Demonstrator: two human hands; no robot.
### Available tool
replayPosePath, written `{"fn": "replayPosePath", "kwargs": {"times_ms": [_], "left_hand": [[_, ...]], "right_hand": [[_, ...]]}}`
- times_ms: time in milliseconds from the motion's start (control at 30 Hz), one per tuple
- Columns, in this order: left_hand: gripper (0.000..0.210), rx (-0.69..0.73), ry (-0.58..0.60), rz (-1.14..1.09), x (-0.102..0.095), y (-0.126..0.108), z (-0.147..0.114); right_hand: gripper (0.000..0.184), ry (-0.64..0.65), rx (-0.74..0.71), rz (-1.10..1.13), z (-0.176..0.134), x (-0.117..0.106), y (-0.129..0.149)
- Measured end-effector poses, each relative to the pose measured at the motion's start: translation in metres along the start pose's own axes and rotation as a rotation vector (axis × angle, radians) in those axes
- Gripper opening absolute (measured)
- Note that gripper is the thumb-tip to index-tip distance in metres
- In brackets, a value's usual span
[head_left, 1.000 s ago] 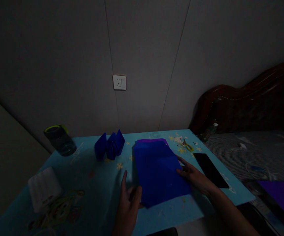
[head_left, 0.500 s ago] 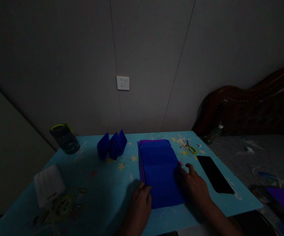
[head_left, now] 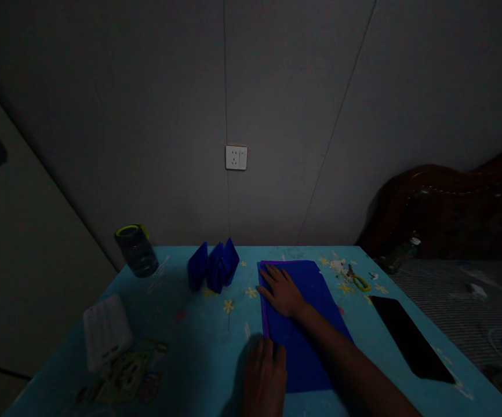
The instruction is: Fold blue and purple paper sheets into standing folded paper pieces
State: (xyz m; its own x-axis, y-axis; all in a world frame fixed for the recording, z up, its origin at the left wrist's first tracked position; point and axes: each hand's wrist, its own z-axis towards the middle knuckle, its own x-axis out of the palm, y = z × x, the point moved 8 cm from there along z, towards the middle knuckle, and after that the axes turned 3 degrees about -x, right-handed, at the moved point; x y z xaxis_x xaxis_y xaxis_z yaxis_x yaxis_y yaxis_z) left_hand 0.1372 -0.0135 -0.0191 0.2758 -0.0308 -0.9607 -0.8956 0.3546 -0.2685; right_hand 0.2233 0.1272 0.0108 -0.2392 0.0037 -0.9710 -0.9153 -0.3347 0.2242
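A stack of blue and purple paper sheets [head_left: 307, 353] lies on the table, a blue sheet on top and purple showing along the left and far edges. My right hand [head_left: 282, 292] lies flat on its upper left part with fingers spread, and the forearm crosses the sheets. At the lower left edge rests my left hand [head_left: 265, 370], fingers loosely bent and side by side, with no hold on the paper visible. To the left of the stack stands a folded blue paper piece [head_left: 214, 267] with pointed, upright panels.
A dark bottle [head_left: 137, 252] and a white box-like object [head_left: 107, 333] are on the left of the blue table cover [head_left: 207, 359]. Scissors with yellow handles [head_left: 359, 281], paper scraps [head_left: 339, 267] and a flat black object [head_left: 411, 339] lie on the right.
My right hand has moved from the stack's right edge to its upper left and flattened there. My left hand stays near the lower left edge. The whole view has shifted slightly.
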Motion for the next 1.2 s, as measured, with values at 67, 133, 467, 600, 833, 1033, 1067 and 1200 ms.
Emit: {"fn": "replayPosePath", "kwargs": {"times_ms": [67, 133, 467, 600, 833, 1033, 1067, 1200], "left_hand": [[0.034, 0.022, -0.036, -0.006, 0.009, 0.002, 0.0], [0.036, 0.038, -0.084, -0.012, 0.013, 0.003, -0.002], [0.034, 0.194, -0.263, -0.066, 0.017, -0.009, -0.01], [0.032, 0.175, -0.173, -0.048, 0.018, -0.011, -0.002], [0.018, 0.269, -0.238, -0.151, -0.033, 0.015, -0.007], [0.032, 0.151, -0.372, -0.348, -0.107, 0.076, -0.019], [0.034, 0.13, -0.389, -0.384, -0.116, 0.085, -0.018], [0.033, 0.002, -0.47, -0.559, -0.137, 0.11, -0.006]], "right_hand": [[0.065, -0.002, 0.017, -0.002, -0.001, 0.01, -0.005], [0.067, 0.003, 0.024, -0.002, -0.003, 0.015, -0.009], [0.069, 0.018, 0.065, 0.053, 0.007, 0.025, -0.019], [0.063, -0.028, 0.057, 0.113, 0.018, 0.012, -0.014], [0.039, -0.193, 0.177, 0.29, 0.083, -0.008, 0.02], [0.024, -0.191, 0.207, 0.44, 0.102, -0.004, 0.044], [0.022, -0.207, 0.198, 0.447, 0.096, -0.01, 0.044], [0.022, -0.298, 0.109, 0.437, 0.044, -0.046, 0.048]]}}
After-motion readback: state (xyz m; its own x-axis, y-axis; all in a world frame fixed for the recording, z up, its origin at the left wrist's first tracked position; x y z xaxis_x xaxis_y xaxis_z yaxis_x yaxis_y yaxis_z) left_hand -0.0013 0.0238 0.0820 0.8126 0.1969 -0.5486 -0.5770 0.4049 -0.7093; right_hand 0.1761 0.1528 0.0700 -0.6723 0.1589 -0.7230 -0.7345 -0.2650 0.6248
